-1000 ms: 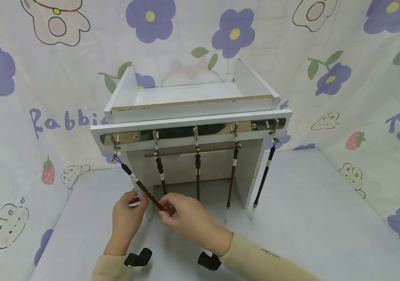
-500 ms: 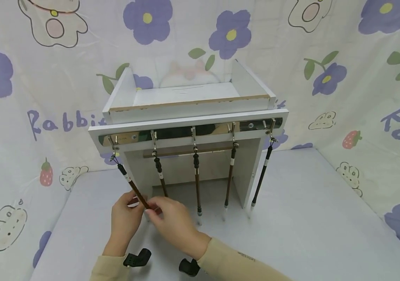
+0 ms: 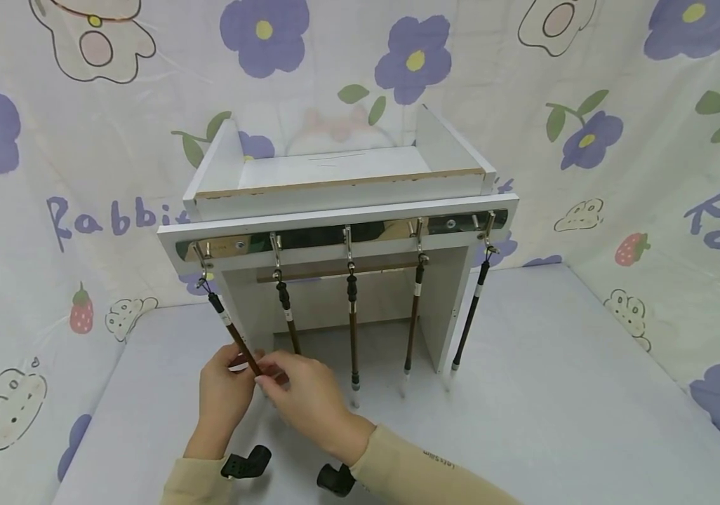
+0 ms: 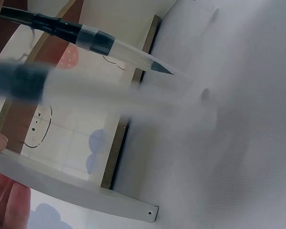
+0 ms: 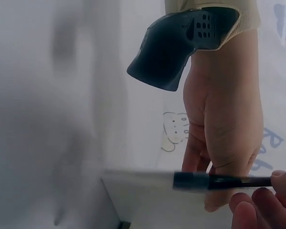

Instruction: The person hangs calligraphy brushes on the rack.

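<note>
My right hand (image 3: pixel 309 400) pinches the brown handle of a writing brush (image 3: pixel 240 344) hanging slantwise by a cord loop from the leftmost hook. In the right wrist view, the dark ferrule (image 5: pixel 190 181) of this brush points left, its blurred pale end beyond. Beside it, my left hand (image 3: pixel 224 396) grips the front edge of the white rack's left side panel (image 4: pixel 76 186), thumb on one side and fingers on the other. Another writing brush (image 4: pixel 97 40), with a clear cap over its dark tip, hangs behind the held one. The held brush's lower end is hidden in the head view.
More writing brushes (image 3: pixel 354 330) hang from the hooks along the white rack's front board (image 3: pixel 335 210). An open tray (image 3: pixel 335 168) tops the rack. Black wrist mounts (image 3: pixel 246 463) sit at both sleeves. Behind stands a patterned curtain (image 3: pixel 587 210).
My right hand has shifted left with the lower part of the brush, which hangs a little steeper now. The left hand keeps its hold on the panel. The view has shifted slightly.
</note>
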Available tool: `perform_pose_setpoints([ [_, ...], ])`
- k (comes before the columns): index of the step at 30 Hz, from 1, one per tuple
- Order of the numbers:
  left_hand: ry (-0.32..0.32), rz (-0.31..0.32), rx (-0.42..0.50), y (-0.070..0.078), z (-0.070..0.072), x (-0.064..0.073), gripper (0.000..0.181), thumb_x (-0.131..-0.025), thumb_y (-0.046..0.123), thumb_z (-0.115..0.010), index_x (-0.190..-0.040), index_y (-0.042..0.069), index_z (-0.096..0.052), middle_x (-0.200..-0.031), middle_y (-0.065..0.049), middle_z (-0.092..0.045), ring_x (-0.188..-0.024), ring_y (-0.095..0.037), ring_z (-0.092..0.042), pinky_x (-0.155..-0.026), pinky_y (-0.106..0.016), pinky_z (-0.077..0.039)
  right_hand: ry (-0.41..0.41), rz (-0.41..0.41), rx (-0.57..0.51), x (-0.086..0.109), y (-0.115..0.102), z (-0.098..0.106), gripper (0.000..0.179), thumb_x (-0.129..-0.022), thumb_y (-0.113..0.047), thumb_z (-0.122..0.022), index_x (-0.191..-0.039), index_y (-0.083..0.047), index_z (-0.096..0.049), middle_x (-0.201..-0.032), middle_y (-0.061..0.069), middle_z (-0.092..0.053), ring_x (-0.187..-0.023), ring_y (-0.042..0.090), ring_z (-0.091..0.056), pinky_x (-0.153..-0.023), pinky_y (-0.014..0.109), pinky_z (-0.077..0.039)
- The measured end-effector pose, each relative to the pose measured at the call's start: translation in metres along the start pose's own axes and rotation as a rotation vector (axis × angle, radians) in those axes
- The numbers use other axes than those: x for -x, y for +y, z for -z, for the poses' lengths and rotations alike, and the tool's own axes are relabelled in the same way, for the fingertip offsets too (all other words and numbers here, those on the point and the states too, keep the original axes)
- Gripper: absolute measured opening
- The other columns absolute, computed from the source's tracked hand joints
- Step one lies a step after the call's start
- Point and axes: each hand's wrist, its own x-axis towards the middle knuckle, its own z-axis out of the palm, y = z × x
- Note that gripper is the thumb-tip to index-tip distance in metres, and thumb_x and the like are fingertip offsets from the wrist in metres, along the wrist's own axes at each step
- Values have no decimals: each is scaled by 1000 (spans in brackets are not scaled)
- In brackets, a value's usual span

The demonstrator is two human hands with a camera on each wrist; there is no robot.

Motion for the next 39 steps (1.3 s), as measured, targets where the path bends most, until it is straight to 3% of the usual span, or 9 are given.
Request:
perform_pose_setpoints([
  [5,-1,3,5,1,0,1,15,-88,14,-71,-97,3,-67,-97,-18,-69,-89,-33,-68,-66,-41,-58,-39,-25,-72,3,1,3,23,-94,-22,-66,-115,-14,-66,-98,-5,-69,-82,0,-62,-70,14,-50],
  [12,-20,17,16,4,0,1,17,-89,19,-70,-96,4,-67,-99,-16,-68,-92,-33,-68,-71,-43,-58,-90,-76,-148,14,3,17,24,-95,-24,-65,-118,-17,-65,-104,-5,-67,-84,2,-62,-71,19,-52],
  [18,-23,10,-10,5,3,1,19,-89,24,-71,-93,6,-67,-99,-15,-69,-94,-32,-67,-70,-41,-57,-64,-17,-35,30,12,31,22,-94,-26,-66,-115,-19,-66,-103,-9,-68,-82,-2,-61,-69,16,-51],
  [25,-113,12,-44,0,13,5,28,-91,34,-69,-101,8,-65,-109,-10,-65,-96,-30,-67,-72,-39,-57,-70,-19,38,46,31,47,23,-94,-23,-66,-116,-17,-66,-102,-6,-68,-81,0,-62,-67,18,-52],
  [32,-116,-102,-86,-3,22,14,23,-92,20,-69,-109,4,-69,-120,-7,-61,-104,-26,-64,-77,-34,-57,-28,52,245,61,51,66,23,-93,-23,-67,-115,-17,-66,-101,-5,-68,-81,2,-65,-64,16,-52],
  [39,-132,-211,-124,0,31,27,34,-94,1,-54,-128,2,-60,-130,-14,-55,-115,-30,-57,-81,-36,-56,135,205,431,69,69,82,26,-85,-20,-75,-108,-11,-67,-93,0,-67,-81,15,-64,-68,32,-54],
])
